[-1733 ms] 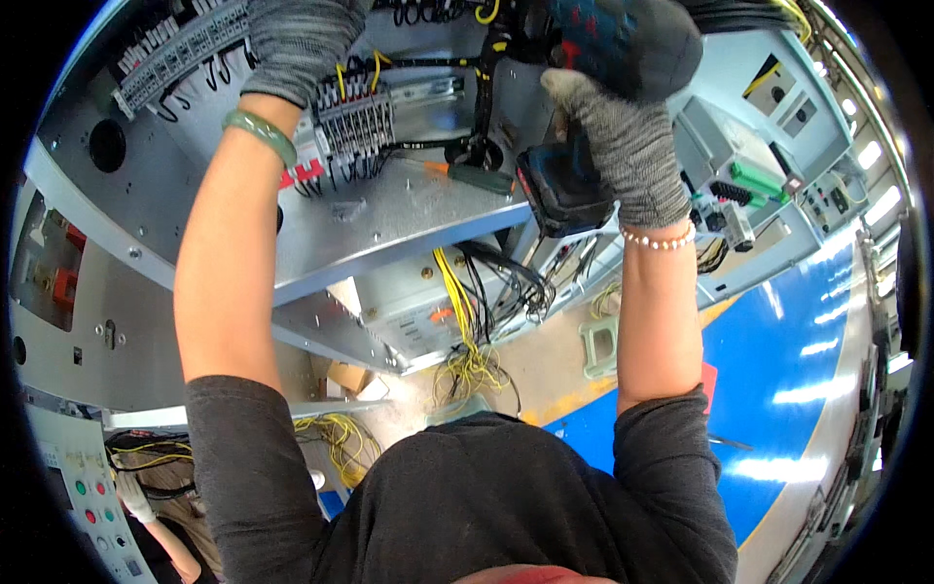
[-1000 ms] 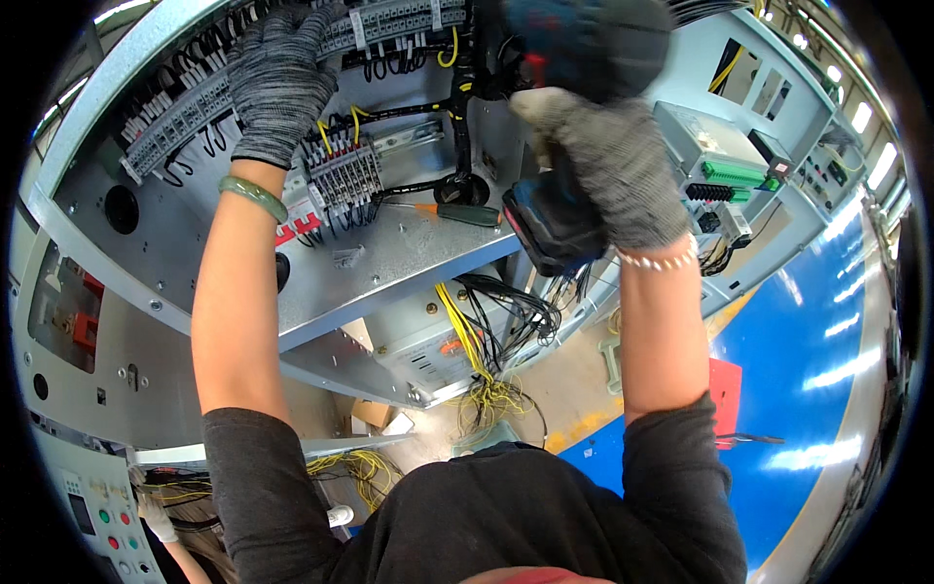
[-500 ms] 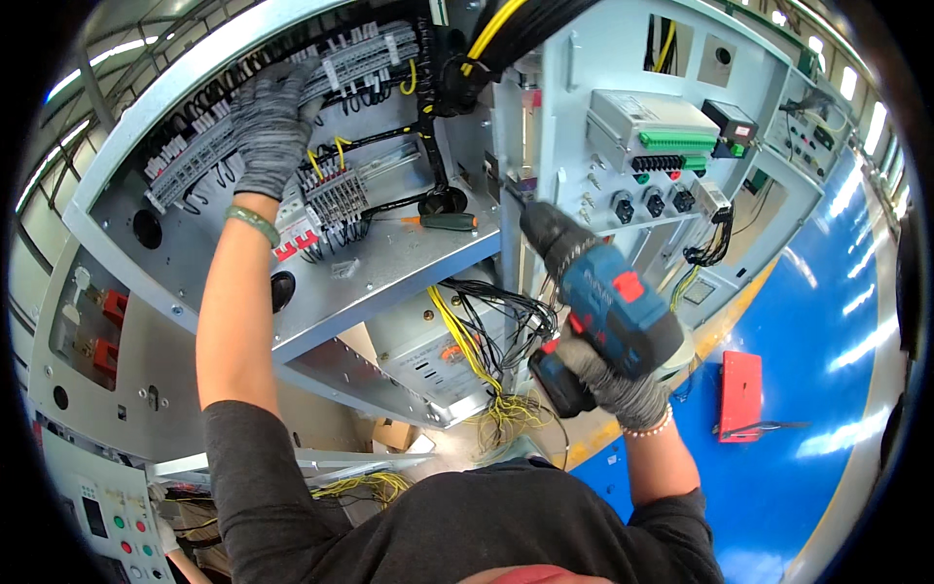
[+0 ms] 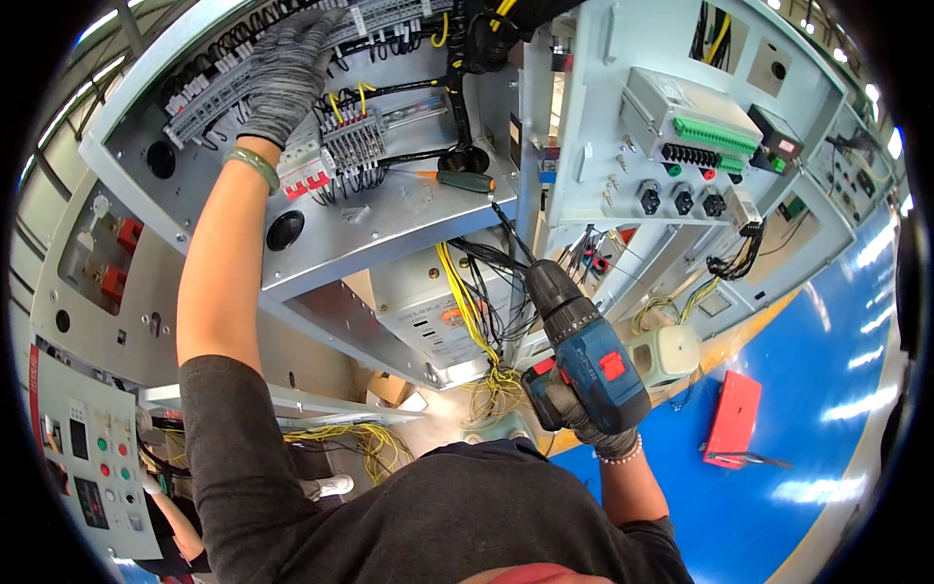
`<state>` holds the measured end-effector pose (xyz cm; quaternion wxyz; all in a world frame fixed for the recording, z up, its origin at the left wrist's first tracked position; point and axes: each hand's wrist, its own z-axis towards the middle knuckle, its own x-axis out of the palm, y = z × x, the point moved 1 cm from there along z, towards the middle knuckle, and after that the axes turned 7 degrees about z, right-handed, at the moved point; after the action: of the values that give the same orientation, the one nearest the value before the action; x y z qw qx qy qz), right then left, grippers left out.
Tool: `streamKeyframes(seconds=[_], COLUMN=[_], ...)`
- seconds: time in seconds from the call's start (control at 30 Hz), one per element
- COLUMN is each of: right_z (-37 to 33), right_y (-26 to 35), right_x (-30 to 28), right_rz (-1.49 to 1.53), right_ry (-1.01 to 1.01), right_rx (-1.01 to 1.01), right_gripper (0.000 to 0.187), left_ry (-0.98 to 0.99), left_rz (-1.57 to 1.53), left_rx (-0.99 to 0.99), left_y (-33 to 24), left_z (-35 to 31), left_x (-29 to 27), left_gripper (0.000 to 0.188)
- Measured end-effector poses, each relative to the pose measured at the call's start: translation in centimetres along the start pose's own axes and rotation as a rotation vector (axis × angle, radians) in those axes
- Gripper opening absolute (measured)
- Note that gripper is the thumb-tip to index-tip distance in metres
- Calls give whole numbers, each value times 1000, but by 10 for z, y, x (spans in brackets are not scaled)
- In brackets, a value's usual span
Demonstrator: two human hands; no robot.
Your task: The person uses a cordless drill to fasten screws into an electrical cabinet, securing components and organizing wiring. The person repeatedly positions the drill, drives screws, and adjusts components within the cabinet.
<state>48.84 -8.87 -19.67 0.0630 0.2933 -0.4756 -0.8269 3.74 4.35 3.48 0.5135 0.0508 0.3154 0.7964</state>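
My left hand (image 4: 290, 86), in a grey knitted glove, lies with fingers stretched over the long terminal rail (image 4: 209, 109) inside the metal cabinet (image 4: 360, 255). A cordless drill (image 4: 595, 355), blue and black with a long bit, is gripped in my gloved right hand (image 4: 581, 420). Its bit points up and left, the tip by the cabinet's front edge, close to the handle end of a screwdriver (image 4: 465, 181). That screwdriver rests on the cabinet floor. Beside it are a smaller terminal block (image 4: 355, 146) and breakers with red levers (image 4: 309, 185).
To the right stands an open door panel (image 4: 593, 117) bearing a controller box (image 4: 696, 117) with green connectors. Yellow and black wires (image 4: 462, 302) hang below the cabinet. A red case (image 4: 733, 419) lies on the blue floor. Another person's arm (image 4: 175, 516) shows at lower left.
The drill has dropped lower, and its bit now shows fully near the cabinet edge. My left hand stays on the terminal rail while the whole view has shifted slightly.
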Motion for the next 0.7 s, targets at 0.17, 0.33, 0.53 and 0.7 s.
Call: streamKeyframes(seconds=[0.17, 0.33, 0.53, 0.7], right_z=[7, 11, 6, 4], right_y=[10, 14, 6, 9], right_x=[-6, -8, -12, -17], right_rz=[199, 316, 133, 98], right_ry=[-39, -105, -92, -34], right_rx=[41, 104, 30, 69], right_gripper=[30, 24, 22, 21], left_ry=[-48, -54, 204, 707], left_rz=[72, 168, -408, -509], left_rx=[-16, -26, -116, -282], left_y=[-3, -5, -80, -140], left_z=[-7, -20, -75, -133], left_x=[-8, -32, -48, -42], left_gripper=[51, 49, 29, 26])
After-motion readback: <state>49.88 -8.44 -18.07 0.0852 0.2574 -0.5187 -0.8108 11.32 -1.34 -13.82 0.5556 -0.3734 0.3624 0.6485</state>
